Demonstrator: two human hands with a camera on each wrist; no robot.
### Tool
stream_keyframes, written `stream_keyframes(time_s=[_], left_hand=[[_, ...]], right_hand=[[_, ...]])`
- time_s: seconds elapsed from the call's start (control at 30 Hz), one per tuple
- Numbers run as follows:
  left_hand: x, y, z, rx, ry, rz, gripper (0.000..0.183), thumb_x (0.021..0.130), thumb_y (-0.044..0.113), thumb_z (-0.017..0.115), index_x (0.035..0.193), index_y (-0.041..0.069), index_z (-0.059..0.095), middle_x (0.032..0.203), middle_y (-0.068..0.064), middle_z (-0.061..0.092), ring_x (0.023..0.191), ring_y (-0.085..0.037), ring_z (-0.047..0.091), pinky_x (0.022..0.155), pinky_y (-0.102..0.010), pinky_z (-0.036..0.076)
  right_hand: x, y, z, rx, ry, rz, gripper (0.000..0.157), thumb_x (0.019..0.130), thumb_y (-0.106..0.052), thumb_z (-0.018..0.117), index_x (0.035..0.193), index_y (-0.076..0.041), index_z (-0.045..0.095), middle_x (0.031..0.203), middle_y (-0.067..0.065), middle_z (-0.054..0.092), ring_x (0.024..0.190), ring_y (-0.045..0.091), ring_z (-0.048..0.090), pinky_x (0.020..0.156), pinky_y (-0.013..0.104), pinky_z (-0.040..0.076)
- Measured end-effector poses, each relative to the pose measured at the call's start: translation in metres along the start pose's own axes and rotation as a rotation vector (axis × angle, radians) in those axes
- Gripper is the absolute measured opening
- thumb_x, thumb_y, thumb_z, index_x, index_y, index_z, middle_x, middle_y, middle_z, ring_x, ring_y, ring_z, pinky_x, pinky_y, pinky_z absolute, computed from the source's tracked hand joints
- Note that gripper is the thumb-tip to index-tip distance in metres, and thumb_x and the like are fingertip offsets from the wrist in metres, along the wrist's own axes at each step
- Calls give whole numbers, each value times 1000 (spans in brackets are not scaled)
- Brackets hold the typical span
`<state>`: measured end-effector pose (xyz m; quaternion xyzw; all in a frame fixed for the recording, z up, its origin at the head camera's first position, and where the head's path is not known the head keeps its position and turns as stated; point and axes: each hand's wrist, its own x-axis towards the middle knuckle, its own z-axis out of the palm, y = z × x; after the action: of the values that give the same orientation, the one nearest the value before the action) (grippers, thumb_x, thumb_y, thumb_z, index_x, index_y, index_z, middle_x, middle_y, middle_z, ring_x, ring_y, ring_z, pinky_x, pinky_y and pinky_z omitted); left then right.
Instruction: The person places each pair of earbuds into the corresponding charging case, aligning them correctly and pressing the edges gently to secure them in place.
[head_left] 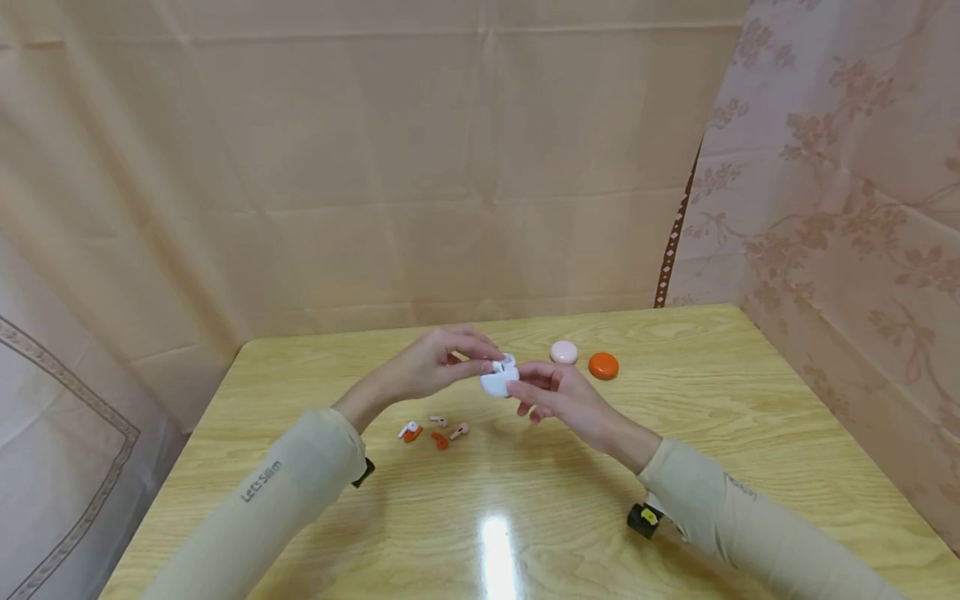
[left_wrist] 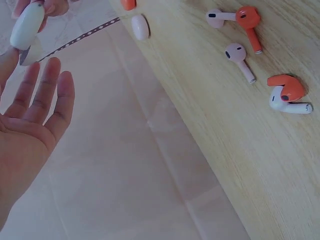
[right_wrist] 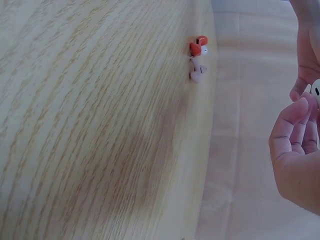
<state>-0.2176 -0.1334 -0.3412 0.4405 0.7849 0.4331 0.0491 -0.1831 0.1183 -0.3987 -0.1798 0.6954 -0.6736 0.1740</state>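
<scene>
A white earbud case [head_left: 498, 384] with its lid up is held above the table by my right hand [head_left: 570, 402], thumb in front and fingers behind. My left hand [head_left: 438, 364] comes in from the other side and pinches a white earbud [right_wrist: 316, 90] at the mouth of the case. In the left wrist view the case is edge-on and hides that earbud. On the table below lie loose earbuds: a white one [left_wrist: 292, 107] with an orange one [left_wrist: 292, 89] over it, another orange one [left_wrist: 252, 27], and two pink ones, the nearer a pink earbud [left_wrist: 240, 61].
Two closed round cases, a pink case [head_left: 564, 352] and an orange case [head_left: 603, 366], sit side by side toward the back right of the wooden table [head_left: 570, 517]. Beige curtain [head_left: 360, 167] hangs behind the table, and a flowered curtain [head_left: 847, 208] stands at the right.
</scene>
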Motion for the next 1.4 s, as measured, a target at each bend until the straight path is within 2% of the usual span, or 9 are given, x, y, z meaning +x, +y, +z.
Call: stream_keyframes(time_s=[0.13,0.3,0.53,0.77,1.0,1.2,1.3,1.4], left_hand=[[0,-1,1,-26,-1,-17,16,99,11,68,113,8,74,119,-1,67,106,-18,64,82,-34,58],[0,-2,2,-44,-18,-37,16,100,11,66,115,7,72,123,-6,65,108,-20,62,82,-37,58],[1,1,2,-10,-28,-63,17,101,13,64,115,7,72,127,-7,63,111,-20,61,81,-33,58],[1,1,4,22,-15,-62,16,102,14,64,115,8,71,127,-4,63,111,-18,60,83,-34,56],[3,4,4,76,-15,-11,15,101,12,65,113,9,72,125,-4,64,110,-19,59,84,-38,55],[3,3,3,103,-24,43,19,98,8,67,117,7,74,123,-5,64,109,-18,61,86,-36,54],[3,2,3,170,20,107,20,96,8,71,115,5,75,119,-6,65,106,-20,63,83,-36,55],[3,1,3,287,96,162,16,93,12,76,108,7,76,114,-5,67,102,-20,64,82,-34,55]], right_hand=[[2,-1,-1,3,4,12,40,100,-28,67,129,0,63,107,11,72,84,22,66,78,38,58],[2,-1,-1,21,4,19,41,100,-27,68,129,2,63,106,11,72,84,21,66,76,35,58],[1,-2,0,19,12,11,40,100,-25,67,128,3,63,105,9,72,83,20,66,74,32,58],[1,-2,-1,12,11,-3,41,100,-25,67,130,3,62,106,9,72,84,19,66,73,30,57],[1,-1,-1,0,-1,-26,39,100,-22,68,129,3,62,105,9,72,83,20,66,71,29,56],[1,0,-3,-23,-22,-42,37,101,-21,67,128,3,62,109,15,70,84,21,66,72,30,57],[0,0,-3,-27,-22,-43,37,101,-20,66,129,3,62,109,16,69,85,21,66,72,31,57],[0,-1,-3,-39,-13,-46,37,101,-21,67,130,2,62,108,13,70,85,23,66,73,32,57]])
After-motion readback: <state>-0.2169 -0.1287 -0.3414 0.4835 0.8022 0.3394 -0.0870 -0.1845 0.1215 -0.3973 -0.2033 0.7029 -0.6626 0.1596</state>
